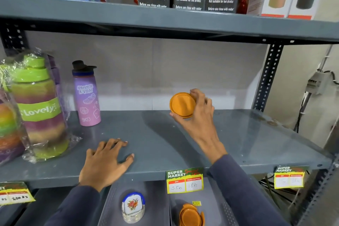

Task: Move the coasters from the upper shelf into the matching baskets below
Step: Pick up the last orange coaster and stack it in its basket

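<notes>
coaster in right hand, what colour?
Orange coaster, held in the right hand; head view.

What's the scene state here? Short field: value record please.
right hand: gripping round orange coaster, tilted, lifted off grey metal shelf
left hand: flat on the shelf, holding nothing
lower right bin: orange coaster set in holder
lower middle bin: floral white coaster set with blue rim
other shelf items: purple water bottle, wrapped rainbow bottle
price tag: 55 Rs, 18 Rs

Even indoor light, soft shadows, glare on shelf (238, 134), edges warped.
</notes>
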Available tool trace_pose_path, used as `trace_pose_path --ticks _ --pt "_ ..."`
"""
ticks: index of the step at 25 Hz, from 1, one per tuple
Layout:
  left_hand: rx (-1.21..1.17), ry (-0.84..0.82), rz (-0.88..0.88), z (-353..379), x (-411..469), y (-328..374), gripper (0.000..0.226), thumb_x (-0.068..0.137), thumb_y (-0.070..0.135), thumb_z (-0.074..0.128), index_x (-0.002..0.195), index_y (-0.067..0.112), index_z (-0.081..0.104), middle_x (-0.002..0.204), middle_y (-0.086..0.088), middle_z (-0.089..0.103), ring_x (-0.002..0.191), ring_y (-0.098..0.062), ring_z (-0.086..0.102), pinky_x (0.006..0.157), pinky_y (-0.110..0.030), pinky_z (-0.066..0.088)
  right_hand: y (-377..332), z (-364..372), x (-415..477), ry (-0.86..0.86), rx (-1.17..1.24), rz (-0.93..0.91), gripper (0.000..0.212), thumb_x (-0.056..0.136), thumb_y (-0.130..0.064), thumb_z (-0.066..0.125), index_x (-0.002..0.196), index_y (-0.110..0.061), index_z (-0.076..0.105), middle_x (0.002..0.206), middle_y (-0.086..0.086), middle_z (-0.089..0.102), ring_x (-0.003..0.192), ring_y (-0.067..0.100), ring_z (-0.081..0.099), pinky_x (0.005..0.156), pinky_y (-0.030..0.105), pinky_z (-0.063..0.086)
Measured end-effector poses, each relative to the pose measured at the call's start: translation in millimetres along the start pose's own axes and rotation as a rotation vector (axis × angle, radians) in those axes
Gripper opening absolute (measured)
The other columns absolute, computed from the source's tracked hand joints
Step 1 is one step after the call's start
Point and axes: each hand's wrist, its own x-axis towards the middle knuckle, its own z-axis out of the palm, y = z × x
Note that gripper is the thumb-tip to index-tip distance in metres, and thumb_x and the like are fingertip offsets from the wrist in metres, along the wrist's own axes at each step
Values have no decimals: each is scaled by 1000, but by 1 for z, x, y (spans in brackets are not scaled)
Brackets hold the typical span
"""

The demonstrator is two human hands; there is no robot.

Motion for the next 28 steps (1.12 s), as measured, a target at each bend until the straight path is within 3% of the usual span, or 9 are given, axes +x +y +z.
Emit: trace_pose_path --ticks 5,8,11,13,16,19,22,26,28 --pt "7 6 -3 0 -3 2 77 72 75 14 137 44 42 146 22 40 132 -11 38 102 -39 29 -65 -53 -26 252 11 -278 87 68 -58 81 134 -25 34 137 -6 49 121 22 48 100 20 24" --pt "8 11 -4 -1 -2 2 76 73 75 14 136 44 43 147 21 39 133 -12 38 101 -39 29 -84 -71 -35 296 41 -333 87 66 -60 80 131 -25 34 140 -3 54 123 18 47 103 10 16" --pt "10 7 1 0 -2 1 77 73 76 14 138 44 42 149 20 39 134 -13 37 102 -40 29 -85 -73 -37 284 54 -316 87 64 -61 81 130 -27 35 140 -8 54 123 20 50 101 17 23" --pt "3 4 -2 0 -2 1 78 72 76 13 138 44 42 148 20 39 134 -12 37 102 -40 29 -79 -69 -40 271 118 -274 88 62 -59 85 129 -29 36 136 -22 49 121 25 55 102 30 37" --pt "1 11 -15 0 -1 1 79 72 76 14 138 44 43 147 20 41 134 -12 37 102 -41 28 -70 -64 -49 219 257 -166 91 58 -52 93 126 -32 36 135 -8 56 117 23 61 93 40 50" --pt "9 6 -16 0 -1 0 79 72 77 16 137 44 44 146 19 42 134 -14 37 102 -43 29 -60 -58 -62 134 570 -21 93 55 -29 99 127 -25 40 129 6 62 113 18 65 97 36 53" --pt "13 -1 -20 0 0 0 76 73 76 20 137 43 45 144 17 44 134 -16 39 102 -46 30 -50 -47 -76 45 922 65 92 57 4 92 133 -19 45 132 13 58 116 16 61 97 32 52" --pt "11 -4 -9 2 0 0 63 83 72 35 137 41 46 145 13 45 134 -20 39 101 -48 30 -44 -40 -89 46 1066 76 85 55 2 86 130 -12 48 134 7 56 126 21 54 110 46 45" --pt "11 -2 -9 2 1 -1 60 86 70 37 137 40 46 145 11 45 134 -21 39 101 -49 30 -41 -41 -92 52 1069 71 85 55 1 85 130 -9 46 133 5 57 126 19 55 110 43 45"
